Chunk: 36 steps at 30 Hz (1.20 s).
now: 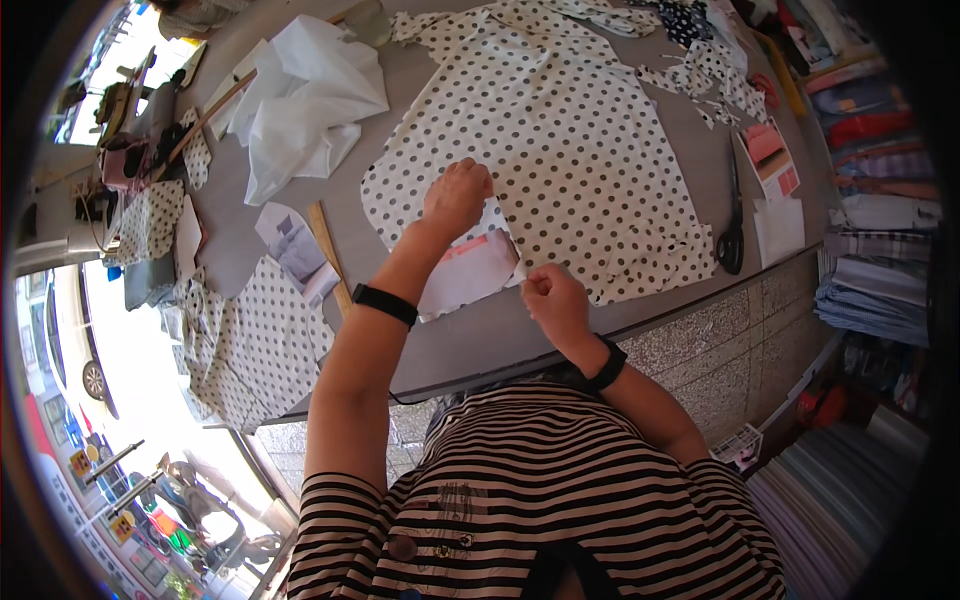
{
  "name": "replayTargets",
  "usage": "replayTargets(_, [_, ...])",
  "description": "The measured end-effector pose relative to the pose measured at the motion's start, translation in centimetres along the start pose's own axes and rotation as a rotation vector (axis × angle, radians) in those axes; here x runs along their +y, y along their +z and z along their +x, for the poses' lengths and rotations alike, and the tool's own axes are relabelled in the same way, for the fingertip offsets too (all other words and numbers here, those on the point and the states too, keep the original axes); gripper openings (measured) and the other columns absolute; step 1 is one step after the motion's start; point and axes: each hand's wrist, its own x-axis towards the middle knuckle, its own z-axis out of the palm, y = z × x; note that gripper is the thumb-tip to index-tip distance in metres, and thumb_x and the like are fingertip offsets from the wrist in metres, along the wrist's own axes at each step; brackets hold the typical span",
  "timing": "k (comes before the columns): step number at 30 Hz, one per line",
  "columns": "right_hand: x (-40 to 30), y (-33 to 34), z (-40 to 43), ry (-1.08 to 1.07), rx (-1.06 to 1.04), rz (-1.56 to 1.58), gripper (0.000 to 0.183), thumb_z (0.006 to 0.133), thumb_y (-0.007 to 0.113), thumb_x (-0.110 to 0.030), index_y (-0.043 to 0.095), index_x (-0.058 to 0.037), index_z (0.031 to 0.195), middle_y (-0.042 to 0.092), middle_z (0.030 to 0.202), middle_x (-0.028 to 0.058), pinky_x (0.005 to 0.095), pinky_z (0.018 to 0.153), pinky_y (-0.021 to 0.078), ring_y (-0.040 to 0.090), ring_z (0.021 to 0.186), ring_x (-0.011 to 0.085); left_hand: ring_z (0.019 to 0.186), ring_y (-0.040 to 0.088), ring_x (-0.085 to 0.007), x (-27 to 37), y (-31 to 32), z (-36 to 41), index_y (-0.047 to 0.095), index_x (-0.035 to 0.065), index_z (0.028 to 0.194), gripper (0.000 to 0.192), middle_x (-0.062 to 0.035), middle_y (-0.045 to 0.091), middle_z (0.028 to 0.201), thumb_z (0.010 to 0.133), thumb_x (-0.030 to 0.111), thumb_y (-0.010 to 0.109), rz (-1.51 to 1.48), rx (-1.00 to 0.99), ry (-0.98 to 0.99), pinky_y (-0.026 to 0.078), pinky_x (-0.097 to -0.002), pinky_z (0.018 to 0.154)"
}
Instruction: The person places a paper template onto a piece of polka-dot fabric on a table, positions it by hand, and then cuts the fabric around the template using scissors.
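Note:
A large piece of white fabric with dark polka dots [555, 127] lies spread on the grey table [442, 352]. Over its near left part, my left hand [459, 196] has its fingers closed on the fabric edge, beside a folded-back layer. My right hand [555, 304] pinches the near end of the same edge between thumb and fingers. Between my hands and to the left lies a pale paper piece with a pink print [469, 276], partly over the dotted fabric. Black scissors [730, 225] rest to the right of the fabric.
Sheer white cloth [307, 97] lies at the upper left, and a wooden ruler [330, 255] beside a printed paper piece [296, 247]. More dotted fabric [262, 337] hangs over the left table edge. Dotted scraps [716, 75] and a printed card [770, 161] are at the right, near stacked folded cloth [874, 300].

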Motion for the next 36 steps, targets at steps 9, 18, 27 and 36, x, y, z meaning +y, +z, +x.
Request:
replayTargets(9, [0.3,-1.2,1.0,-0.02,-0.037,0.033,0.013,0.083,0.067,-0.016,0.062,-0.0042,0.083,0.064,0.061,0.0042,0.0295,0.051,0.0494,0.063,0.048,0.0167,0.101,0.059,-0.0302,0.8,0.3,0.1,0.063,0.0068,0.087,0.01,-0.0108,0.061,0.097,0.085,0.015,0.058,-0.035,0.028,-0.025,0.047,-0.0405,0.088])
replayTargets(18, [0.8,-1.2,1.4,0.021,-0.008,-0.017,0.014,0.082,0.068,-0.016,0.059,-0.0061,0.087,0.064,0.061,0.0042,0.0307,0.052,0.0481,0.063,0.052,0.0177,0.1,0.058,-0.0303,0.6,0.3,-1.0,0.064,0.0099,0.1,0.019,-0.0103,0.061,0.1,0.082,0.008,0.065,-0.164,0.185,-0.087,0.048,-0.0403,0.087])
replayTargets(27, [0.2,-0.6,2.3,-0.307,0.219,-0.094,0.017,0.083,0.069,-0.014,0.06,-0.0064,0.095,0.067,0.076,0.0061,0.0369,0.061,0.0499,0.065,0.066,0.0241,0.097,0.058,-0.033,-3.2,-1.8,-12.8,0.063,0.0063,0.106,0.023,-0.011,0.061,0.103,0.083,0.004,0.062,-0.04,0.645,-0.241,0.047,-0.0419,0.084])
replayTargets(36, [-1.3,-1.3,5.6,-0.172,0.084,-0.335,0.026,0.082,0.071,-0.029,0.065,-0.0051,0.092,0.065,0.069,0.0087,0.0375,0.06,0.0496,0.065,0.064,0.0268,0.146,0.021,-0.0317,3.8,2.6,-18.8,0.039,0.0035,0.143,0.074,-0.0152,0.026,0.156,0.08,0.024,0.072,0.107,0.095,-0.092,0.025,-0.0449,0.115])
